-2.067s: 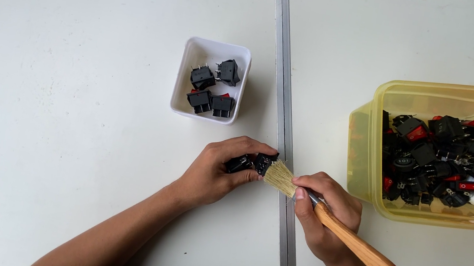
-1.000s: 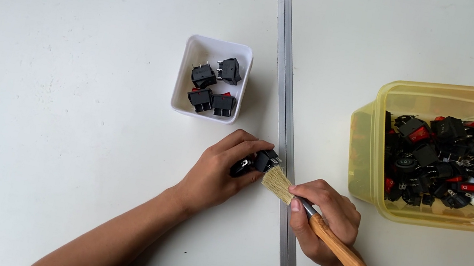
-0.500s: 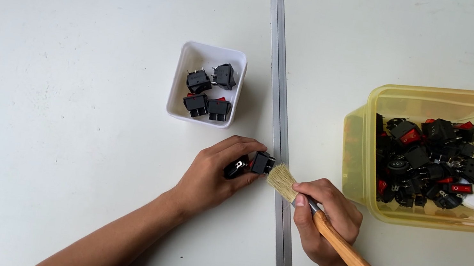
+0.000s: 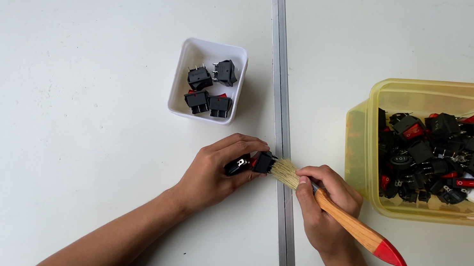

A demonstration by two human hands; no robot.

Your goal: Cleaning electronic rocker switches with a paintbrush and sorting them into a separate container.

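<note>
White and matte, the folding table [image 4: 57, 121] fills nearly the whole view, split by a grey metal seam [image 4: 279, 134] that runs from the far edge towards the person; bare ground with small stones shows past its rounded far left corner. Just left of that seam the left hand [image 4: 213, 174] is closed around a small black rocker switch [image 4: 263, 161], pinching the boxy plastic part between thumb and fingertips, and a second dark switch [image 4: 238, 165] sits partly hidden under the fingers. The right hand [image 4: 321, 209] grips a paintbrush [image 4: 339, 215] near its ferrule; the pale, coarse bristles touch the held switch, and the varnished wooden handle tapers to a red pointed tip towards the near right. Beyond the left hand, near it but apart, stands one small white rectangular tub [image 4: 178, 77] with smooth walls, holding four black switches, at least one with a red rocker. To the right of the brush hand, one larger translucent yellow plastic bin [image 4: 369, 120] holds a heap of black and red switches too tangled to count, plus one white part, and a strip of yellowish tape lies on its inner wall.
</note>
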